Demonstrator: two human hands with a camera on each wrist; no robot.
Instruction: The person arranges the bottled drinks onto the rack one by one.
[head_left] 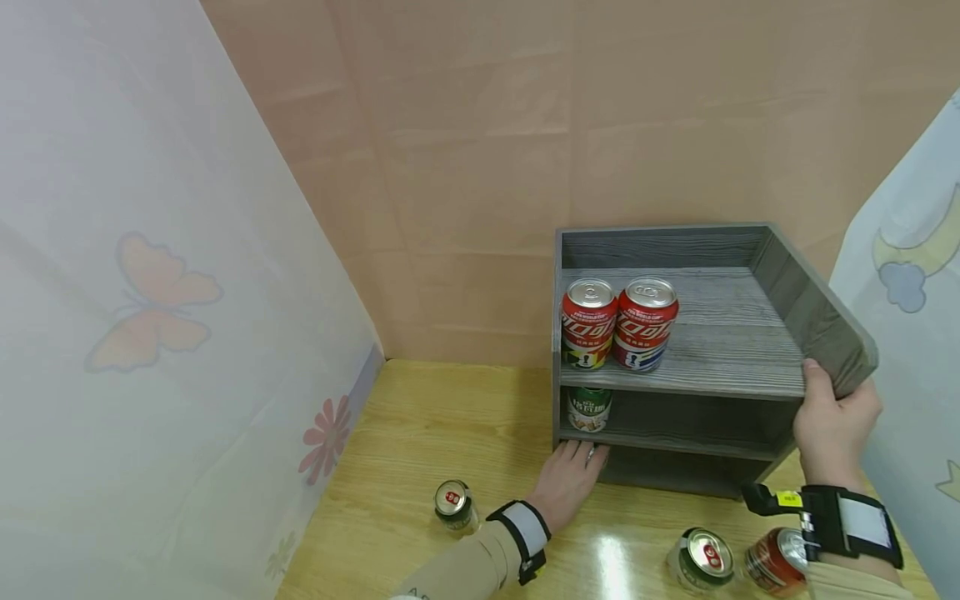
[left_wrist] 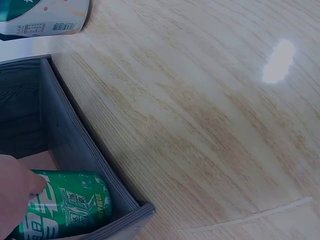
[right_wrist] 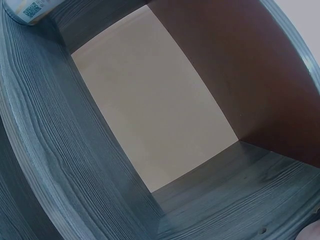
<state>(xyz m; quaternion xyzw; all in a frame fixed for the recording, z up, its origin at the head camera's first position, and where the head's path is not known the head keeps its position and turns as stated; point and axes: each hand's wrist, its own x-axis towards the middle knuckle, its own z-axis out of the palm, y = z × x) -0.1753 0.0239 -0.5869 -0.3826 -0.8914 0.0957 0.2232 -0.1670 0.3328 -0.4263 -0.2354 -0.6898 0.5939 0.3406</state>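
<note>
A grey wooden shelf unit (head_left: pixel 735 325) stands on the table, with its tiers open at the front. My right hand (head_left: pixel 836 425) grips the front edge of its right side panel. At the lower left, my left hand (head_left: pixel 572 483) reaches into the bottom tier. There, in the left wrist view, its fingers hold a green can (left_wrist: pixel 75 202) close to the side wall. Two red cola cans (head_left: pixel 589 325) stand side by side on the top tier at the left. A green and white can (head_left: pixel 589 412) stands beneath them on the middle tier.
A small dark can (head_left: pixel 453 504) stands on the wooden table (head_left: pixel 450 417) left of my left forearm. Near the front edge are a green-topped can (head_left: pixel 702 560) and a red can (head_left: pixel 776 562), the latter partly behind my right wrist strap. Printed cloth walls enclose the sides.
</note>
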